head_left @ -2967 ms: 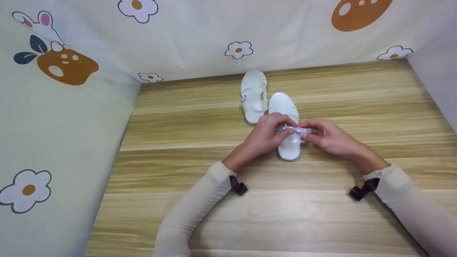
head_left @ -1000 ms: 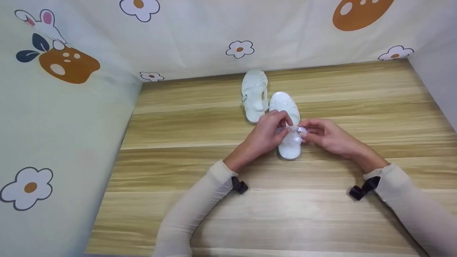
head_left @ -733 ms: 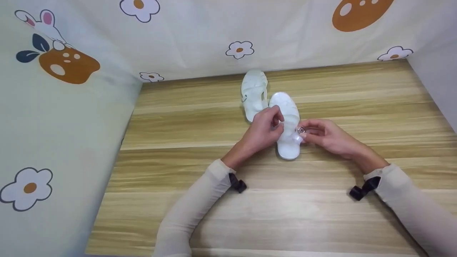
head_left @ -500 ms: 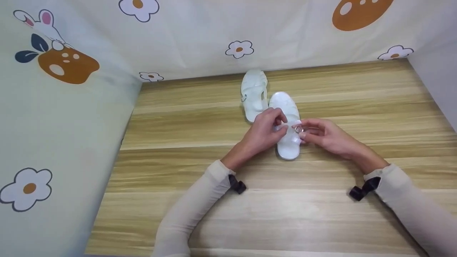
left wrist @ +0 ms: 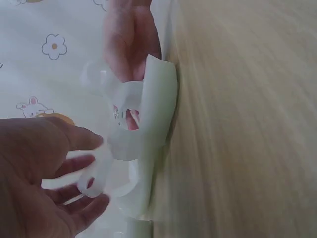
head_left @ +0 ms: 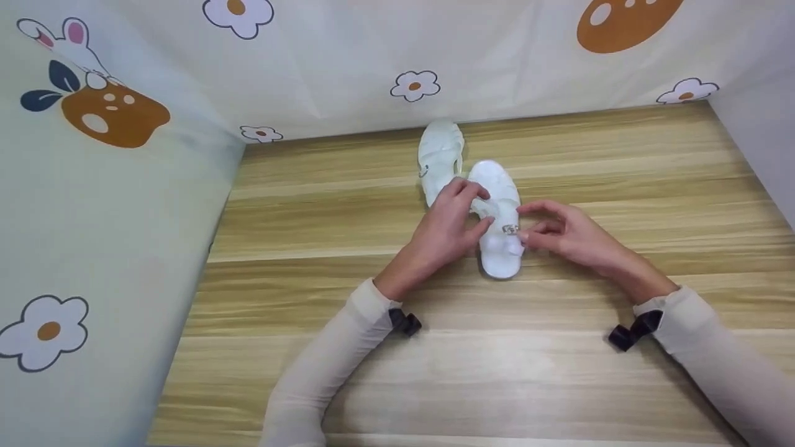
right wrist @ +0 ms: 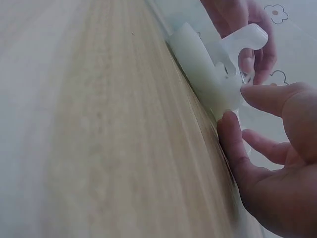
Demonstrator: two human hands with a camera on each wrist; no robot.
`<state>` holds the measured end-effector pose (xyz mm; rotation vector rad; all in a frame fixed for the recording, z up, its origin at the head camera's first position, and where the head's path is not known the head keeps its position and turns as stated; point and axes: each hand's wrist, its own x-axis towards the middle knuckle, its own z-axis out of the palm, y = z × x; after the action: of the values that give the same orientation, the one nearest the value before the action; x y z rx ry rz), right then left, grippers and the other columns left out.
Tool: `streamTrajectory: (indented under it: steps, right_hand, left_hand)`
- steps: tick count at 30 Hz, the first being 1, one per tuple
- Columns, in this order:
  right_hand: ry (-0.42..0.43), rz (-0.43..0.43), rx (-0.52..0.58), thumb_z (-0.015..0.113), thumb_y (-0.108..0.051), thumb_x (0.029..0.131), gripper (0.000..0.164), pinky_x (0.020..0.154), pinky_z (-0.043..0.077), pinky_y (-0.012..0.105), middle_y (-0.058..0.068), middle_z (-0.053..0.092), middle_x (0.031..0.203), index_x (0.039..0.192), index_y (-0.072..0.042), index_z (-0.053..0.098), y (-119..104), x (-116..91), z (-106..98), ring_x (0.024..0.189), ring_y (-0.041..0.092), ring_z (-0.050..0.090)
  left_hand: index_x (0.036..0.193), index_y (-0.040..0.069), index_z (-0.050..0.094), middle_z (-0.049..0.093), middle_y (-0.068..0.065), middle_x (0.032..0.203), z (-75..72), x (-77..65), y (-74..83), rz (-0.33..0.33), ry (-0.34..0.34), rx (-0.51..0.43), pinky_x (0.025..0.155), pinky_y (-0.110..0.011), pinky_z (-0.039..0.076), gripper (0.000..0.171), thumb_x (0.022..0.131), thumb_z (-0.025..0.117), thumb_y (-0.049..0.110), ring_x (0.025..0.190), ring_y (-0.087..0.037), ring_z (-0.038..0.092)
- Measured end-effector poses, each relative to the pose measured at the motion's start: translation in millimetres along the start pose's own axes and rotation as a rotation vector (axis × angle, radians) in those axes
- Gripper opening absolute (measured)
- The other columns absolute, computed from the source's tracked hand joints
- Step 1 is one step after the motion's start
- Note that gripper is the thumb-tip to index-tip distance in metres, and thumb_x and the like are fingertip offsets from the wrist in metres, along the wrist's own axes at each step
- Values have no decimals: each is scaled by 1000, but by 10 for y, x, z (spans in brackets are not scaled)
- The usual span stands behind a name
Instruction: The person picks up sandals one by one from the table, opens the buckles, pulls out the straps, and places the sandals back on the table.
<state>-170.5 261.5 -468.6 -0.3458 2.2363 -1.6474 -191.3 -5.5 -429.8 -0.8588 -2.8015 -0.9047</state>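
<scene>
A white sandal (head_left: 500,264) lies sole down on the wooden surface between both hands. On its right side sits a small metal buckle (head_left: 510,230). My left hand (head_left: 450,214) is at its left edge, thumb and forefinger apart. In the left wrist view, a loose strap end (left wrist: 94,178) with a slot stands up beside those fingers; whether they touch it is unclear. My right hand (head_left: 571,233) is at the sandal's right side, thumb near the buckle. The right wrist view has its spread fingers (right wrist: 235,144) against or close to the sandal's side.
A second white sandal (head_left: 440,152) lies behind and to the left, its heel end partly hidden by my left hand. The wood-grain surface (head_left: 484,372) meets a printed cloth wall (head_left: 348,74) at the back and side walls left and right.
Earlier, both hands pinched the strap at the buckle. The left hand has let go and drawn back left; the right fingers have since spread off the buckle, which now lies uncovered.
</scene>
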Motion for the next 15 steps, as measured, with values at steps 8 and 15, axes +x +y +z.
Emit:
streamTrajectory:
  steps: [8,15]
  right_hand:
    - [-12,9,-30,77,-18,102,54,79,61,25,19,77,114,151,-6,58,-41,-11,7,94,16,76]
    - [32,75,-54,80,-24,101,49,78,64,26,15,82,108,144,-5,67,-123,-53,51,90,15,79]
  left_hand:
    - [128,1,63,66,-6,91,-82,-53,16,-105,-205,89,64,-33,54,40,108,67,36,75,-17,62]
    - [126,3,64,60,-2,87,-48,-47,30,-110,-301,-52,58,-23,42,35,109,64,33,74,-13,57]
